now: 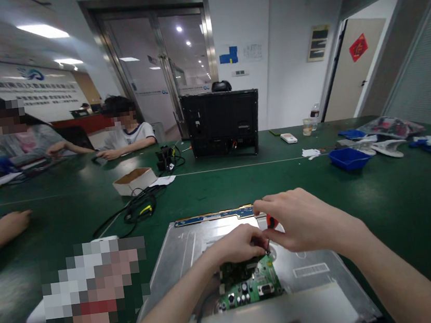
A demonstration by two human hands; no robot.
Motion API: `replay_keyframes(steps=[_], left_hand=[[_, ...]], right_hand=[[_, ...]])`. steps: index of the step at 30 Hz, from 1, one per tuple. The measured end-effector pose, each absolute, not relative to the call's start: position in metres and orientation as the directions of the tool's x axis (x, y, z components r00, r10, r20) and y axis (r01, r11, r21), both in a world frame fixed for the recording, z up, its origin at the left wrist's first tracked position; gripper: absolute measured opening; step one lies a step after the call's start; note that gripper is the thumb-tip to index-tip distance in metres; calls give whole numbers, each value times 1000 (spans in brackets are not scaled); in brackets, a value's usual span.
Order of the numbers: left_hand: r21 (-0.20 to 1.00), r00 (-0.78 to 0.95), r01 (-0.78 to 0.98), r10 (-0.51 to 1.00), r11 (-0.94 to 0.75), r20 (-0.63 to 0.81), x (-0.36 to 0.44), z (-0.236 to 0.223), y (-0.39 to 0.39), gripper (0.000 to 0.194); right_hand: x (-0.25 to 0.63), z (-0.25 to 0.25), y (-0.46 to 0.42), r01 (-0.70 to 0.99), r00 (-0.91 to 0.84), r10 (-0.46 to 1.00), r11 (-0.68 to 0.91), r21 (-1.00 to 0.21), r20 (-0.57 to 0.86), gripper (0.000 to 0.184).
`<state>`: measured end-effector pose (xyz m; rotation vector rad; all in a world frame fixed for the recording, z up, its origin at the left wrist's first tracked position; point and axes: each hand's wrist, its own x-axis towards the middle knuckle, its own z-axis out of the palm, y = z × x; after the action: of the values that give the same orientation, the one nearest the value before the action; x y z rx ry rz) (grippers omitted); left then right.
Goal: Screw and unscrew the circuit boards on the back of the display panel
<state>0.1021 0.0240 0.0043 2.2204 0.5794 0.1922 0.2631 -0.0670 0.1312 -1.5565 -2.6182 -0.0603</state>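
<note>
A flat metal-backed display panel lies on the green table in front of me, with a green circuit board on its middle. My right hand grips the red and black handle of a screwdriver, which points down at the board's upper right corner. My left hand is closed in a pinch beside the screwdriver's tip; whatever its fingers hold is hidden. Part of the board's upper edge is covered by that hand. A narrow blue circuit strip runs along the panel's far edge.
Black cables and a small open cardboard box are at the left. A black monitor-like unit stands at the back. A blue tray sits right. Another person's hand rests at far left; two people sit beyond.
</note>
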Motion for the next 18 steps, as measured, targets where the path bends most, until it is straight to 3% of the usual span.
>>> replay_keyframes(steps=[5, 11, 18], left_hand=[[765, 882, 341, 467, -546, -60, 102, 2, 24, 16], [773, 881, 341, 469, -536, -63, 101, 6, 22, 14], [768, 876, 351, 477, -535, -68, 102, 6, 23, 12]], right_hand=[[262, 131, -68, 865, -492, 866, 498, -65, 88, 21], [256, 128, -61, 931, -364, 926, 356, 82, 102, 18], [260, 130, -67, 873, -474, 874, 482, -69, 109, 16]])
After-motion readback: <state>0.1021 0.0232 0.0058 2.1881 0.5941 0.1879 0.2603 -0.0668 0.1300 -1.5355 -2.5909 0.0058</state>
